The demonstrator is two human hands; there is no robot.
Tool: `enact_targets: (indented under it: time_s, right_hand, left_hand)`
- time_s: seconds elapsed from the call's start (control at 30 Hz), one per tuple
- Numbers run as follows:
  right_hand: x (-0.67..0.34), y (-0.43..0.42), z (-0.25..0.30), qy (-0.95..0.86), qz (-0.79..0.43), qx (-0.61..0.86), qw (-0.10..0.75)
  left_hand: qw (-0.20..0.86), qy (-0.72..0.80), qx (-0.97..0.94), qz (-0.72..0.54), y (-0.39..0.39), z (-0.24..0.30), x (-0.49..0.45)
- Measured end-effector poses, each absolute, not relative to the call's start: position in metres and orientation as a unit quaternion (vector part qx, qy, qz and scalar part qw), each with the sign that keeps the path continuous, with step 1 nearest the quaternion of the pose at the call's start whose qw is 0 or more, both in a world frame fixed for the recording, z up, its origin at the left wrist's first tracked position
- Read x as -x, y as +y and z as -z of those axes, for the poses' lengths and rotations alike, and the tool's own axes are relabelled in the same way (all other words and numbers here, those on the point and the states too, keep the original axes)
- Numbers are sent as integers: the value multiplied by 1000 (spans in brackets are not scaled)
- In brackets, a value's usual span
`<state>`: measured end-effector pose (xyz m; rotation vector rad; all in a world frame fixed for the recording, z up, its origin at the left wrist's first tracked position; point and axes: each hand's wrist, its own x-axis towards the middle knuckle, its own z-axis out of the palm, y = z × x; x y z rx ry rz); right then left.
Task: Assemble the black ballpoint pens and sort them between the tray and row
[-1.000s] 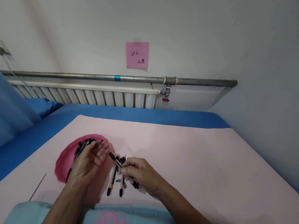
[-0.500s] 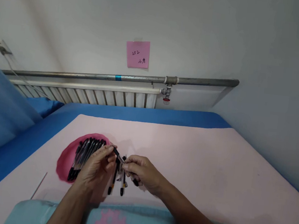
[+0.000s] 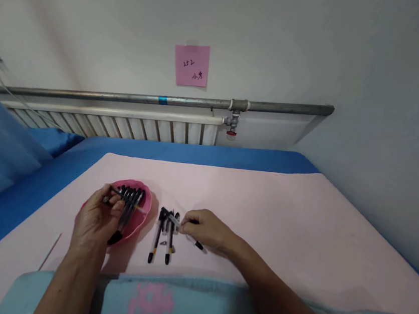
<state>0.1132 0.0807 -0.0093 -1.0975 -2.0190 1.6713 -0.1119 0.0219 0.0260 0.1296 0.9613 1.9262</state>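
My left hand (image 3: pixel 92 217) is over the bowl, its thumb and fingers pinching a thin pen refill (image 3: pixel 129 201), dark with a yellow band near its pale end. My right hand (image 3: pixel 206 230) grips a clear pen barrel (image 3: pixel 174 220) just right of the loose pens. A black pen end (image 3: pixel 198 245) shows below that hand; whether it belongs to the same barrel is hidden. Two pens (image 3: pixel 155 239) (image 3: pixel 169 243) lie side by side between my hands, with small pen parts (image 3: pixel 164 243) around them. Several black-capped pens (image 3: pixel 128 208) fill the pink bowl (image 3: pixel 147 205), partly behind my left hand.
A thin white stick (image 3: pixel 49 252) lies on the pink table cover (image 3: pixel 262 223) at the left. A teal cloth (image 3: pixel 186 298) runs along the near edge. Behind the table are a radiator (image 3: pixel 140 128), a metal pipe (image 3: pixel 196 102) and a pink note (image 3: pixel 191 65) on the wall.
My hands have come apart. The left has moved left over the bowl with the refill, while the right keeps hold of the barrel. The view has shifted slightly.
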Motion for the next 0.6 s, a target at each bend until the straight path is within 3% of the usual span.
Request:
enact_targets:
  time_s: [0.2,0.6]
  right_hand:
    - [-112,85,23,-720,-474,481,161]
    - [-106,68,32,-787,-412,428,166]
  left_hand:
    - [483,400,-53,-777,23,-23,106]
    - [512,438,-87,-733,25,-16,92]
